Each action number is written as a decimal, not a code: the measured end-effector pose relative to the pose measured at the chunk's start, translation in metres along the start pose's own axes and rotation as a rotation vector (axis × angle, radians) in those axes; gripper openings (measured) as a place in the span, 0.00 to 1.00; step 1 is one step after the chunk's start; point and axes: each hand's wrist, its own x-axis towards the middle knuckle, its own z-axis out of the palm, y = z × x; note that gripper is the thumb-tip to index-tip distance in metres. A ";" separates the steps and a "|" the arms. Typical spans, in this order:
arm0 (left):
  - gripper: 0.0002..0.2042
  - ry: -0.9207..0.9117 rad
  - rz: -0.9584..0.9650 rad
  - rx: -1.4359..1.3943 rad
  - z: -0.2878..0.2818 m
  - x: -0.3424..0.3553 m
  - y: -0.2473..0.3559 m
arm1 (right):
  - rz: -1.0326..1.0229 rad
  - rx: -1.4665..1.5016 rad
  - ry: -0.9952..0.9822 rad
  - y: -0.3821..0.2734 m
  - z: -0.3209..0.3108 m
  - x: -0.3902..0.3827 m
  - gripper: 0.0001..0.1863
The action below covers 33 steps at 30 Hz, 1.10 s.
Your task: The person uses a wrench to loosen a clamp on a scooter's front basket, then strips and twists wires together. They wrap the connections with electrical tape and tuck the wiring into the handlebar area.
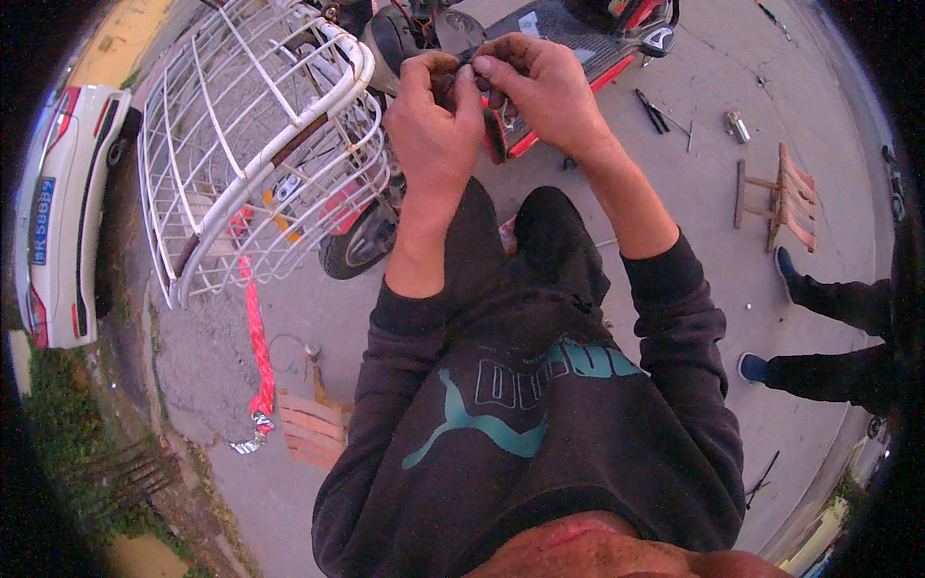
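Above the red and black scooter, my left hand and my right hand meet with thumbs and forefingers pinched close together. Between the fingertips is a small dark piece, mostly covered by the fingers, so its kind cannot be made out. Both hands look dirty at the fingers. Behind them are the scooter's dark front parts, partly stripped or uncovered. A white wire basket with rust spots stands just left of my left hand, over a black wheel.
Pliers, a thin rod and a metal cylinder lie on the ground at right, near a small wooden stool. Another person's legs stand at far right. At left are a red strap, another slatted stool and a white car.
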 end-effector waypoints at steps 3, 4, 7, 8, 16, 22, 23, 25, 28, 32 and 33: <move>0.10 -0.064 0.167 0.109 0.000 0.001 -0.010 | -0.197 -0.246 0.120 -0.002 0.002 -0.003 0.11; 0.10 -0.069 0.218 0.119 0.000 0.002 -0.012 | -0.289 -0.355 0.170 -0.002 0.003 -0.003 0.10; 0.10 -0.076 0.316 0.127 0.001 0.004 -0.016 | -0.538 -0.589 0.208 -0.004 0.000 -0.002 0.08; 0.10 -0.075 0.312 0.116 0.001 0.005 -0.016 | -0.605 -0.650 0.200 -0.003 -0.002 -0.001 0.08; 0.08 -0.048 0.386 0.185 0.001 0.006 -0.024 | -0.636 -0.770 0.239 -0.002 0.001 -0.001 0.06; 0.07 -0.048 0.455 0.150 0.002 0.007 -0.034 | 0.592 0.506 -0.021 -0.023 -0.006 0.002 0.13; 0.07 -0.053 0.453 0.144 0.001 0.007 -0.034 | 0.647 0.625 -0.011 -0.020 -0.004 0.004 0.12; 0.06 -0.062 0.437 0.137 0.000 0.008 -0.034 | 0.663 0.652 -0.042 -0.021 -0.007 -0.005 0.13; 0.05 -0.067 0.410 0.130 0.001 0.008 -0.035 | 0.292 0.196 0.121 -0.001 -0.007 -0.013 0.14; 0.05 -0.070 0.398 0.116 0.001 0.008 -0.035 | -0.516 -0.843 0.340 0.013 -0.014 -0.019 0.24; 0.05 -0.075 0.391 0.114 0.000 0.008 -0.036 | -0.729 -1.109 0.373 0.011 -0.015 -0.018 0.28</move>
